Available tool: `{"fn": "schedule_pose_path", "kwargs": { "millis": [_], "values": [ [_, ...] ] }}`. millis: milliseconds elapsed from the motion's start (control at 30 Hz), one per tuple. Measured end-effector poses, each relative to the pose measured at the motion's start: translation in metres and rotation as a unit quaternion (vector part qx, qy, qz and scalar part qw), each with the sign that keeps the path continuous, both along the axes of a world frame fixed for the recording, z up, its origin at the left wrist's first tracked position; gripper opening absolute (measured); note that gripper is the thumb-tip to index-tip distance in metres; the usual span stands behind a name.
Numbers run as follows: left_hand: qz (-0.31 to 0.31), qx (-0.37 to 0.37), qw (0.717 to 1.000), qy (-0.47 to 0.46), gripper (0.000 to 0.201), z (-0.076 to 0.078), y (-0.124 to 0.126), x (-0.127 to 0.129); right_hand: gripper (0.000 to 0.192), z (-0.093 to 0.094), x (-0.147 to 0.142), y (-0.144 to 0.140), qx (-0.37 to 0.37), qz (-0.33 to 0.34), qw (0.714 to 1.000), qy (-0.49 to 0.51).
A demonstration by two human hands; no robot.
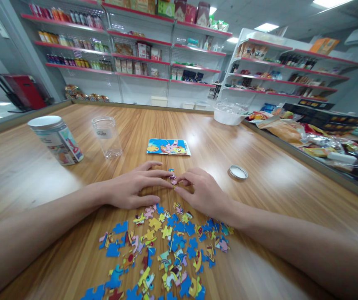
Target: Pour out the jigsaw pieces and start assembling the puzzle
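A small strip of joined jigsaw puzzle pieces [172, 178], pink with bits of blue and yellow, lies on the wooden table between my hands. My left hand [132, 185] rests with its fingers stretched apart, two fingertips touching the strip's left side. From the right, my right hand [202, 192] has its thumb and curled fingers pinched at the strip's right edge. Nearer to me lies a spread of loose jigsaw pieces [179, 241] in blue, yellow and pink. Beyond my hands, a cartoon reference picture [169, 147] lies flat.
Back left stand a labelled can [56, 141] with a silvery lid and a clear plastic jar [107, 138]. A round lid [238, 172] lies right of my right hand. A white basket [230, 114] sits at the far edge, near packaged goods [291, 131]. Stocked shelves [141, 62] line the back.
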State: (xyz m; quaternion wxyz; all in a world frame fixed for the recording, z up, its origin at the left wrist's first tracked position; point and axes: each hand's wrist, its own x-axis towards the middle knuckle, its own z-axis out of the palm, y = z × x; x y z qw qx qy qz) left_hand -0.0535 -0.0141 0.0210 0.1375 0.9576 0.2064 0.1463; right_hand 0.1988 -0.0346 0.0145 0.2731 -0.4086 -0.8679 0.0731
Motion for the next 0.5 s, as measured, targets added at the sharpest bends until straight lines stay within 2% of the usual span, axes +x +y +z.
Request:
{"fn": "schedule_pose_path", "kwargs": {
  "millis": [133,500],
  "values": [
    [0.008,-0.015,1.000,0.002,0.055,0.0004,-0.0002,0.0003,0.011,0.0001,0.0000,-0.0004,-0.007,0.000,1.000,-0.011],
    [0.009,-0.014,1.000,0.011,0.057,-0.0008,0.0009,0.0006,0.013,0.0010,-0.0005,0.0002,-0.013,-0.004,1.000,-0.019]
  ]
}}
